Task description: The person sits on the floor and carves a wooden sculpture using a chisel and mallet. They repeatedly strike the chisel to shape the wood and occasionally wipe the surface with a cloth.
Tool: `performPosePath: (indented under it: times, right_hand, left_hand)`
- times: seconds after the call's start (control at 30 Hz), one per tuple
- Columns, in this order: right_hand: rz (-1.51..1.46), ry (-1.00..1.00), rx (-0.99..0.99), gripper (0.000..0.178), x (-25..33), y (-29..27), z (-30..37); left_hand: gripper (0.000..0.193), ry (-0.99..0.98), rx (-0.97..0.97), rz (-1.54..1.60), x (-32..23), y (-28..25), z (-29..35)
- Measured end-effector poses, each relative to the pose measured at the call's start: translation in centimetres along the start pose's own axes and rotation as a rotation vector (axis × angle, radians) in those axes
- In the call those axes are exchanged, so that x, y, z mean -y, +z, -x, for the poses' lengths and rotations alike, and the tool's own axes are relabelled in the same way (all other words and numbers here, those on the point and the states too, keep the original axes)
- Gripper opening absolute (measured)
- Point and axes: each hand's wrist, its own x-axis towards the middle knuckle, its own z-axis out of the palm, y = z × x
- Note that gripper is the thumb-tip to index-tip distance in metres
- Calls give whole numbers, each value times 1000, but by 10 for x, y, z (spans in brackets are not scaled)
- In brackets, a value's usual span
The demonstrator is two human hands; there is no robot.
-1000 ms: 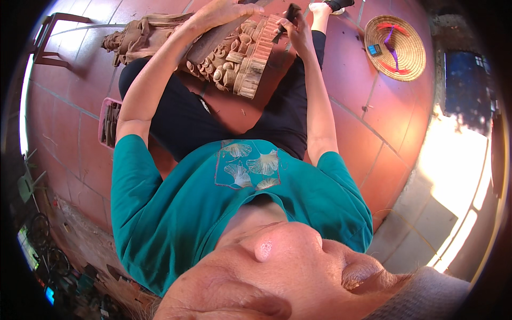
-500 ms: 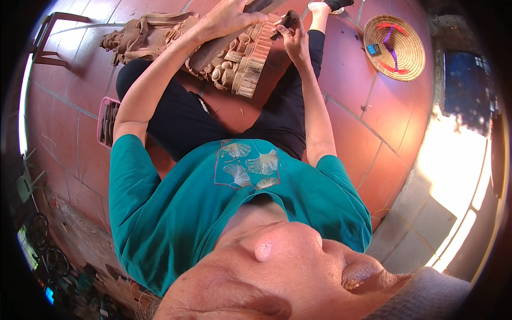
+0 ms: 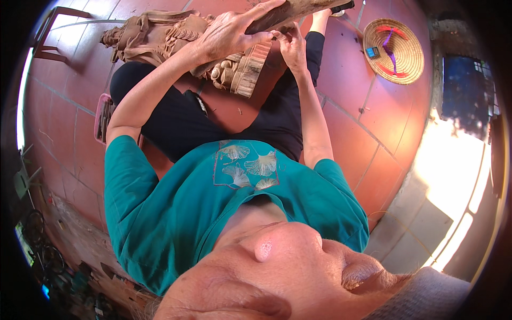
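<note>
My left hand (image 3: 226,34) is closed round a long dark piece of wood (image 3: 285,13), its thumb stretched along the lower edge. That piece slants from my lap side up to the top right, over a carved wooden figure (image 3: 154,40) lying on the floor between my legs. The fingers of my right hand (image 3: 293,49) are pinched together against the underside of the wood, near my left thumb. What they grip is mostly hidden now; half a second ago a dark folded scrap showed there. The figure's ridged base (image 3: 250,69) points toward my right leg.
A woven conical hat (image 3: 410,53) with a purple strap lies on the tiles at right, a small blue item in it. A pink tray (image 3: 101,117) of tools or sticks stands by my left knee. A low wooden frame (image 3: 50,32) is at far left.
The dark wood has shifted right and lower, over more of the figure's base. My left hand moved with it. My right hand came in under it, hiding the dark scrap.
</note>
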Motion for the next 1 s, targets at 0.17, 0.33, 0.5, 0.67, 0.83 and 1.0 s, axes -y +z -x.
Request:
performPosePath:
  times: [0.17,0.33,0.5,0.67,0.83,1.0]
  right_hand:
    - [64,18,22,28,-16,1,1]
    - [98,-16,0,28,-10,2,2]
    - [194,-94,-19,28,-10,4,0]
    - [200,-95,-90,21,0,8,0]
    - [4,19,-199,16,-11,6,3]
    - [-119,50,-141,13,-14,1,-3]
  left_hand:
    - [79,82,36,-191,31,23,9]
    - [78,16,98,-226,22,17,9]
    - [78,28,6,-188,20,18,12]
    - [76,-29,89,-307,35,18,9]
    - [78,-102,32,-221,30,-1,10]
    - [83,-124,42,-128,16,-23,15]
